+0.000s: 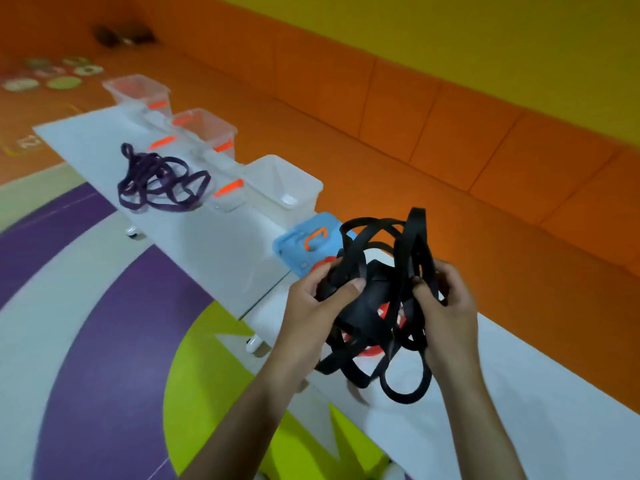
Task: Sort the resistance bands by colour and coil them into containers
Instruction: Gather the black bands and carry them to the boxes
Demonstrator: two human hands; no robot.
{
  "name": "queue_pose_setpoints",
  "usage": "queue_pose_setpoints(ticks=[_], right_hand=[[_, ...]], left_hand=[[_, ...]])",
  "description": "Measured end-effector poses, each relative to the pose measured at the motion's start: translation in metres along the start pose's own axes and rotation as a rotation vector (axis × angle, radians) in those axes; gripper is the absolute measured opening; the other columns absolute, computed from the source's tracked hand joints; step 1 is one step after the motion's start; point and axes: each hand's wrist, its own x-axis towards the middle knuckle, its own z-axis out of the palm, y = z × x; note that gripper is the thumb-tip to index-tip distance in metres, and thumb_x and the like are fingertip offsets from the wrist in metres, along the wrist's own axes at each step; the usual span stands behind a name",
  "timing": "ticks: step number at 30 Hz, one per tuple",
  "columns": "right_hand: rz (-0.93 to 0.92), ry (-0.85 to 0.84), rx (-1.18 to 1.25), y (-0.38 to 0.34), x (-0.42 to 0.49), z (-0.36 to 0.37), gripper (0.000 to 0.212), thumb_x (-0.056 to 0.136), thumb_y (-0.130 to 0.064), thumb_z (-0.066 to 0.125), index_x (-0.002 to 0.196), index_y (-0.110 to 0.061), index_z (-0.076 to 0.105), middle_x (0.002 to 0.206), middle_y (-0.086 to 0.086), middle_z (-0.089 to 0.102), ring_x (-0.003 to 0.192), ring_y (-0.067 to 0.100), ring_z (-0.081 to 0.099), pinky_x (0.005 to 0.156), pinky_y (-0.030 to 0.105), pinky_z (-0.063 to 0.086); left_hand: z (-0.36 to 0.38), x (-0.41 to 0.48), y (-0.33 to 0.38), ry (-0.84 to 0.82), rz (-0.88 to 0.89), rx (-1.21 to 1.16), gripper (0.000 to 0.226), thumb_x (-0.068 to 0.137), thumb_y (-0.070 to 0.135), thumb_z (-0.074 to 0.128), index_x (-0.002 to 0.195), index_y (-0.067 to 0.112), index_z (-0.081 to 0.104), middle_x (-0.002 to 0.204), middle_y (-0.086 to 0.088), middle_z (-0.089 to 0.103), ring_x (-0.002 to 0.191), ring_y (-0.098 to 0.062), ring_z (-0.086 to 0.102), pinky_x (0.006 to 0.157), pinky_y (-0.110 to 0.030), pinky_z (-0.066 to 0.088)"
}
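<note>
A tangled bundle of black resistance bands [384,271] hangs in the air above the white table [221,244]. My left hand [322,306] grips its left side, thumb across the bands. My right hand [446,306] grips the right side, fingers curled through the loops. Red bands [388,311] show through the gaps behind the black ones, mostly hidden. A pile of purple bands [159,181] lies on the table to the far left. Clear containers with orange latches [207,129] and an open clear container [284,183] line the table's far edge.
A blue lid with an orange handle [304,245] lies flat beside the open container. Another clear container [138,90] stands at the far end. An orange padded wall [450,133] runs behind the table. Round discs [62,83] lie on the floor at top left.
</note>
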Motion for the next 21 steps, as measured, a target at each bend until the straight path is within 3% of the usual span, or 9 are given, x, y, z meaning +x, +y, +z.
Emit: queue_pose_setpoints(ticks=[4, 6, 8, 11, 14, 16, 18, 21], right_hand=[[0.016, -0.127, 0.031, -0.004, -0.008, 0.097, 0.025, 0.087, -0.032, 0.069, 0.112, -0.031, 0.073, 0.081, -0.005, 0.072, 0.059, 0.016, 0.062, 0.053, 0.03, 0.051], [0.031, -0.184, 0.052, -0.003, -0.011, 0.148, 0.023, 0.086, -0.028, 0.07, 0.109, -0.031, 0.074, 0.088, -0.005, 0.075, 0.066, 0.015, 0.067, 0.057, 0.028, 0.054], [0.05, -0.249, 0.069, -0.001, -0.013, 0.198, 0.021, 0.085, -0.028, 0.072, 0.105, -0.032, 0.075, 0.1, 0.0, 0.078, 0.08, 0.022, 0.072, 0.069, 0.035, 0.058], [0.06, -0.34, 0.062, 0.004, -0.014, 0.271, 0.021, 0.084, -0.026, 0.072, 0.104, -0.032, 0.075, 0.101, 0.004, 0.075, 0.085, 0.025, 0.071, 0.073, 0.038, 0.058], [0.08, -0.425, 0.071, 0.01, -0.009, 0.342, 0.021, 0.082, -0.024, 0.072, 0.103, -0.028, 0.075, 0.093, 0.006, 0.074, 0.068, 0.016, 0.069, 0.059, 0.026, 0.055], [0.115, -0.502, 0.083, 0.018, -0.002, 0.39, 0.018, 0.088, -0.018, 0.073, 0.104, -0.028, 0.074, 0.096, 0.01, 0.075, 0.06, 0.016, 0.067, 0.053, 0.025, 0.053], [0.139, -0.585, 0.09, 0.025, 0.008, 0.436, 0.022, 0.096, -0.01, 0.07, 0.107, -0.029, 0.074, 0.101, 0.01, 0.076, 0.064, 0.018, 0.069, 0.059, 0.031, 0.055], [0.162, -0.673, 0.118, 0.031, 0.024, 0.507, 0.02, 0.092, -0.018, 0.069, 0.11, -0.028, 0.074, 0.101, 0.006, 0.077, 0.075, 0.022, 0.071, 0.068, 0.041, 0.056]], left_hand=[[-0.089, -0.01, 0.035, 0.142, 0.037, -0.004, 0.024, 0.09, 0.023, 0.08, 0.113, 0.02, 0.079, 0.104, -0.009, 0.081, 0.097, -0.023, 0.076, 0.083, -0.034, 0.061], [-0.133, -0.014, 0.047, 0.248, 0.044, -0.011, 0.022, 0.088, 0.021, 0.08, 0.11, 0.022, 0.08, 0.104, -0.006, 0.081, 0.095, -0.02, 0.077, 0.075, -0.027, 0.059], [-0.176, -0.017, 0.057, 0.34, 0.039, -0.03, 0.024, 0.087, 0.022, 0.081, 0.112, 0.023, 0.079, 0.106, -0.005, 0.081, 0.094, -0.02, 0.077, 0.07, -0.025, 0.058], [-0.24, -0.017, 0.069, 0.476, 0.052, -0.007, 0.029, 0.084, 0.026, 0.083, 0.112, 0.027, 0.078, 0.11, -0.003, 0.081, 0.102, -0.024, 0.078, 0.083, -0.037, 0.061], [-0.296, -0.009, 0.082, 0.622, 0.072, 0.011, 0.047, 0.071, 0.04, 0.086, 0.114, 0.025, 0.075, 0.111, 0.0, 0.08, 0.106, -0.024, 0.077, 0.093, -0.043, 0.061], [-0.334, 0.002, 0.089, 0.705, 0.074, 0.021, 0.05, 0.07, 0.037, 0.087, 0.115, 0.022, 0.073, 0.11, 0.0, 0.08, 0.105, -0.024, 0.077, 0.092, -0.041, 0.061], [-0.371, 0.014, 0.098, 0.761, 0.068, 0.026, 0.045, 0.074, 0.032, 0.085, 0.117, 0.023, 0.072, 0.109, 0.001, 0.08, 0.103, -0.022, 0.077, 0.087, -0.034, 0.06], [-0.426, 0.037, 0.117, 0.803, 0.061, 0.08, 0.036, 0.084, 0.026, 0.085, 0.118, 0.022, 0.073, 0.11, -0.002, 0.08, 0.1, -0.021, 0.077, 0.079, -0.025, 0.058]])
